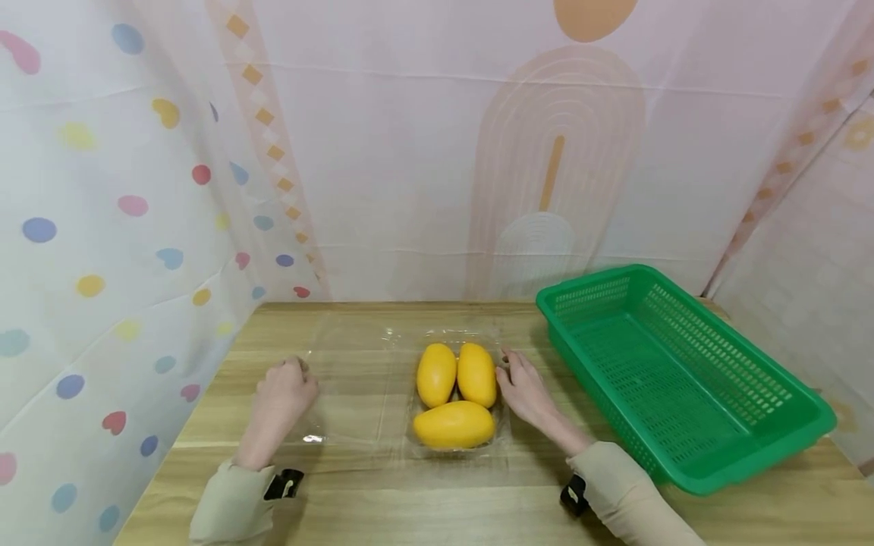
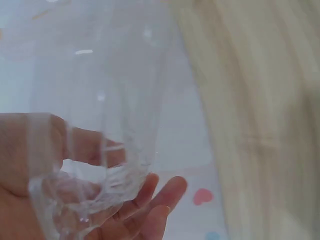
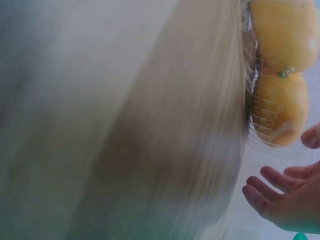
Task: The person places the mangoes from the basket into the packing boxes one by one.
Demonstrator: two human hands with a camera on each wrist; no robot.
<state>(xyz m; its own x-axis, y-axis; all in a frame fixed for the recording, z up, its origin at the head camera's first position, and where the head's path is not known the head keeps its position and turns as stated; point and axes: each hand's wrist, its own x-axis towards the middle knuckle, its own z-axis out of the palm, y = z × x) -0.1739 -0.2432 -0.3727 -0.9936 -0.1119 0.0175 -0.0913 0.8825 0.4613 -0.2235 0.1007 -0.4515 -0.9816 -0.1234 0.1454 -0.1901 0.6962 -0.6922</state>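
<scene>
Three yellow mangoes lie in the base of a clear plastic clamshell box, two side by side and one across the front. Its see-through lid is folded out to the left. My left hand grips the lid's left edge; through the plastic the left wrist view shows the thumb and curled fingers of that hand. At the box's right side is my right hand, its fingers loosely bent near the rim. In the right wrist view, the right hand holds nothing, with mangoes beside it.
A green plastic basket with perforated walls stands on the right of the wooden table, close to my right forearm. Patterned cloth hangs behind the table and along its sides.
</scene>
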